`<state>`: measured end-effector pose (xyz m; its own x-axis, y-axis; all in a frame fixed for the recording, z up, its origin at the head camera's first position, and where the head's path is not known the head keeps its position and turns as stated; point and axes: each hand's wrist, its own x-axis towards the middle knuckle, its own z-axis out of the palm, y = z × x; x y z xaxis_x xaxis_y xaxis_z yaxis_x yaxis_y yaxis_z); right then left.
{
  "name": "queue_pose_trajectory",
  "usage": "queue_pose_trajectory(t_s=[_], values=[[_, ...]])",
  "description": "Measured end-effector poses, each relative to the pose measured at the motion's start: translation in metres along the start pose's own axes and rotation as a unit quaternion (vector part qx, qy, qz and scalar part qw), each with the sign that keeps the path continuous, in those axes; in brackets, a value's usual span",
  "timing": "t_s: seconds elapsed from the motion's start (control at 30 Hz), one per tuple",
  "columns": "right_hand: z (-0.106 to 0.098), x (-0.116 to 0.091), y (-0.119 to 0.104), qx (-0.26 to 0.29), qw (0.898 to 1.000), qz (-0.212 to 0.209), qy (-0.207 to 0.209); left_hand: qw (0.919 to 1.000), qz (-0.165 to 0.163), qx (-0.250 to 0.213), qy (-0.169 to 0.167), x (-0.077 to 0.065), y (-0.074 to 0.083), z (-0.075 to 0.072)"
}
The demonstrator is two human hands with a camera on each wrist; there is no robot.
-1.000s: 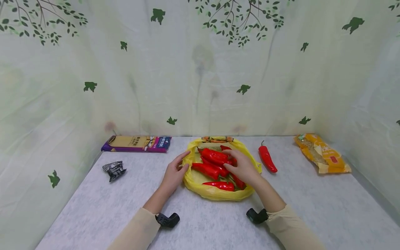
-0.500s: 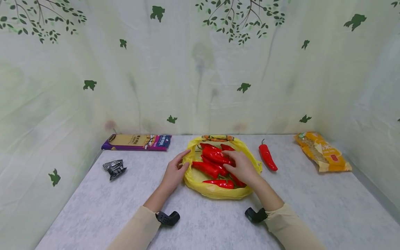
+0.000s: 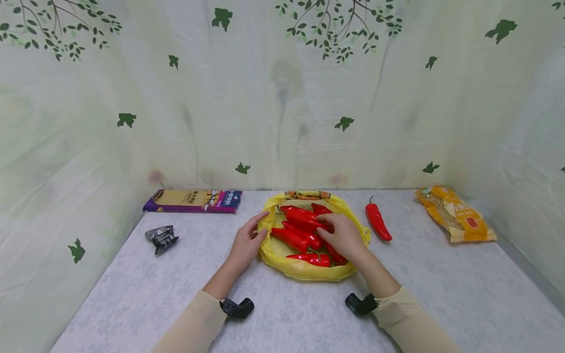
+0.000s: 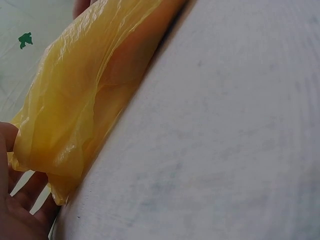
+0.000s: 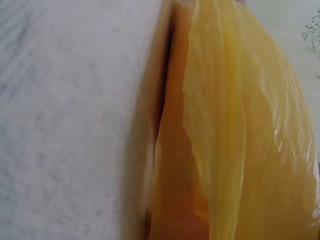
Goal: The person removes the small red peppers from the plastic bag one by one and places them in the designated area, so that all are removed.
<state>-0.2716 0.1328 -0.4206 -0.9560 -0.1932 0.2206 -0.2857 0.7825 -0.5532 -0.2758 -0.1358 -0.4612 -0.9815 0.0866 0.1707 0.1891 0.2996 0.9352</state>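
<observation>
1. Handling peppers inside the open yellow bag (image 3: pixel 304 275) looks like the step in hand; can't tell if they're going in, coming out or just being arranged.
2. Right hand (image 3: pixel 344 238): thumb and fingertips narrow, seemingly pinching the near end of the upper red pepper (image 3: pixel 303 219), which lies on the pile in the bag.
3. Left hand (image 3: pixel 244 243): thumb and forefinger apart, fairly straight, resting against the bag's left side. No pepper in it.
4. Next move, my read: left hand steadies the soft wall, right hand shifts its pepper with a light pinch; slick skin could slip, neighbours could roll.
5. One loose pepper (image 3: pixel 377 223) lies on the table (image 3: pixel 423 289), just outside the bag's right side.
6. Head view alone shows the bag's contents and the right-hand pinch.
7. Left wrist view adds a digit at the bag's edge and other fingers reaching past its lower corner, hidden from above.
8. Right wrist view: bag's outer wall low against the table; pinch not visible there.
</observation>
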Motion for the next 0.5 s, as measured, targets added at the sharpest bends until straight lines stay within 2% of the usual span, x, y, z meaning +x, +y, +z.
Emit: queue_pose_trajectory(t_s=[0.1, 0.5], values=[[-0.0005, -0.0015, -0.0031, 0.008, 1.000, 0.002, 0.010, 1.0000, 0.008, 0.001, 0.000, -0.0009, 0.0005, -0.0006], [-0.0005, -0.0017, -0.0091, 0.053, 0.997, 0.038, 0.051, 0.9999, -0.004, -0.005, -0.008, -0.0020, 0.0058, -0.0021]])
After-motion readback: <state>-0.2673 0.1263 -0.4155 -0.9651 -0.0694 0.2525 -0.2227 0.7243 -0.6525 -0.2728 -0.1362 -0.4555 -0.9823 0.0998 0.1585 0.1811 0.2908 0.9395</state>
